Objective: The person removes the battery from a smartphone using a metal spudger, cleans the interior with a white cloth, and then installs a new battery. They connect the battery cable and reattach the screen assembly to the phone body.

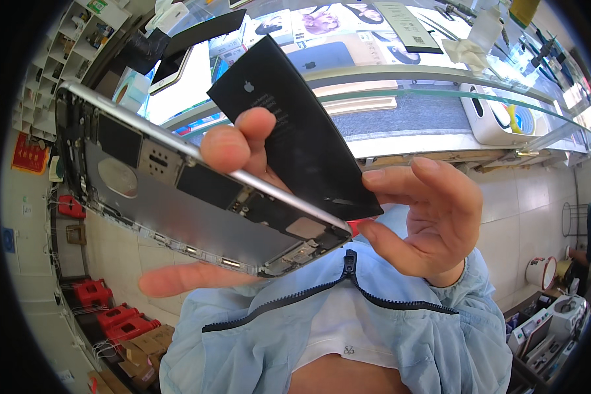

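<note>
An opened smartphone housing (197, 203), silver-edged with its inside bared, is held tilted before my chest. My left hand (249, 144) is closed around it: two fingertips curl over the upper edge, and another finger reaches out below the lower edge. Behind those fingertips stands a flat black phone battery (295, 131), slanting up to the left. My right hand (433, 223) grips the battery's lower right corner between thumb and fingers. A small red tab (355, 227) shows by the right thumb. The housing hides part of the battery's lower left edge and much of my left palm.
A glass-topped counter (433, 141) stands ahead, with a white phone (171, 71), a second flat battery (407, 27), boxes and tools on it. A white bin (486, 121) sits on the shelf beneath. Red cases (121, 322) and cardboard boxes (144, 358) lie at the lower left.
</note>
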{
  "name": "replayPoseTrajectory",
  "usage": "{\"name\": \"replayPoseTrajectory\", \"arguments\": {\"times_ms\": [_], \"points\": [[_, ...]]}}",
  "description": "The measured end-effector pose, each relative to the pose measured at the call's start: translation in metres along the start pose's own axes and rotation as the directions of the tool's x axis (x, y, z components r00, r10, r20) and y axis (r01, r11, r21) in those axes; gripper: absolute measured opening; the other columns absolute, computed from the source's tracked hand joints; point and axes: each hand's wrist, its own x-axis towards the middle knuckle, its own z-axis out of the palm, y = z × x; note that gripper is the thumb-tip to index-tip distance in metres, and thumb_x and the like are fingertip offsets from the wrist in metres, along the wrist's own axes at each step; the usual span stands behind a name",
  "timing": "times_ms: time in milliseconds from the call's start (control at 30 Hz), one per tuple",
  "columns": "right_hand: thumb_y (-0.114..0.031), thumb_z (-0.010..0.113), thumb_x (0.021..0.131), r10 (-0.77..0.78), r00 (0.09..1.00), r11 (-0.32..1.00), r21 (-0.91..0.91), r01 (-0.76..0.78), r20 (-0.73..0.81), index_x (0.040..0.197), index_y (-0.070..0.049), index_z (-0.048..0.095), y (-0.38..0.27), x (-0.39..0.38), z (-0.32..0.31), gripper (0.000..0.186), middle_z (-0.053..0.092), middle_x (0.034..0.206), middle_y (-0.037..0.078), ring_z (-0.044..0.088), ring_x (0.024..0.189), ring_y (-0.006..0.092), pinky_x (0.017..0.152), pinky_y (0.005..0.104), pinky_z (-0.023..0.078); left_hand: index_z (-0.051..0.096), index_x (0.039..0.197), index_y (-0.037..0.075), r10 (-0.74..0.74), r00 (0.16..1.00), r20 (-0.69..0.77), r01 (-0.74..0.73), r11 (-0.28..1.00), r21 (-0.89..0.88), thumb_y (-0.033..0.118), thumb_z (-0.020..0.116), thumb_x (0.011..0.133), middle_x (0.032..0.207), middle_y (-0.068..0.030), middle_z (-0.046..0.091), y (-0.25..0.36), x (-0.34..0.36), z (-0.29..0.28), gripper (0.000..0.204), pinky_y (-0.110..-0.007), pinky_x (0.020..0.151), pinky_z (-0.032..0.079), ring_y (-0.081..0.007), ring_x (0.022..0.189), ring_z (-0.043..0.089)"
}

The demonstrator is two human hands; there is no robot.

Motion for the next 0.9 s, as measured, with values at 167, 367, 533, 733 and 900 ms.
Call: {"name": "replayPoseTrajectory", "arguments": {"times_ms": [167, 367, 533, 733, 900], "points": [[0.013, 0.068, 0.072, -0.038, 0.995, 0.999, 0.006, 0.038, -0.091, 0.116, 0.007, 0.046, 0.008, 0.000, 0.003, 0.049, 0.065, 0.094, 0.020, 0.068, 0.085, 0.0228, 0.072, 0.0291, 0.056, 0.036, 0.138, 0.007, -0.077, 0.996, 0.044, 0.062, 0.955, 0.289, 0.073, 0.037, 0.081, 0.139, -0.0051, 0.035, 0.023, -0.015, -0.015, 0.087, -0.057, 0.111, 0.018, -0.0300, 0.136, 0.021], [0.013, 0.064, 0.076, -0.032, 0.991, 0.999, 0.010, 0.034, -0.129, 0.111, 0.008, 0.048, 0.012, -0.003, 0.002, 0.040, 0.064, 0.095, 0.019, 0.066, 0.085, 0.0199, 0.072, 0.0269, 0.055, 0.048, 0.130, 0.007, -0.041, 0.999, -0.011, 0.042, 0.960, 0.278, 0.074, 0.041, 0.078, 0.134, -0.0041, 0.039, 0.020, -0.017, -0.006, 0.085, -0.058, 0.110, 0.017, -0.0299, 0.136, 0.021], [0.011, 0.059, 0.081, 0.167, 0.959, 0.925, 0.374, -0.071, -0.231, 0.108, 0.007, 0.049, 0.011, -0.006, 0.010, 0.028, 0.063, 0.095, 0.017, 0.064, 0.086, 0.0154, 0.074, 0.0245, 0.052, 0.046, 0.131, 0.006, -0.071, 0.996, 0.059, 0.049, 0.947, 0.318, 0.076, 0.039, 0.078, 0.134, -0.0072, 0.041, 0.020, -0.013, -0.007, 0.088, -0.058, 0.110, 0.019, -0.0323, 0.135, 0.024], [0.009, 0.058, 0.083, 0.499, 0.865, 0.637, 0.701, -0.320, -0.059, 0.104, 0.005, 0.054, 0.014, -0.004, 0.011, 0.021, 0.063, 0.095, 0.012, 0.062, 0.086, 0.0117, 0.073, 0.0227, 0.051, 0.044, 0.132, 0.004, 0.035, 0.999, -0.001, -0.034, 0.976, 0.213, 0.078, 0.034, 0.077, 0.133, -0.0117, 0.042, 0.000, -0.010, 0.007, 0.093, -0.058, 0.109, 0.022, -0.0351, 0.133, 0.027], [0.008, 0.061, 0.082, 0.462, 0.881, 0.792, 0.496, -0.356, -0.105, 0.097, 0.006, 0.059, 0.016, -0.005, 0.008, 0.015, 0.065, 0.091, 0.010, 0.061, 0.079, 0.0094, 0.067, 0.0202, 0.049, 0.035, 0.138, 0.006, 0.030, 0.997, 0.065, -0.045, 0.966, 0.255, 0.080, 0.027, 0.077, 0.133, -0.0202, 0.042, -0.002, -0.009, -0.009, 0.096, -0.056, 0.107, 0.027, -0.0379, 0.130, 0.032]]}}
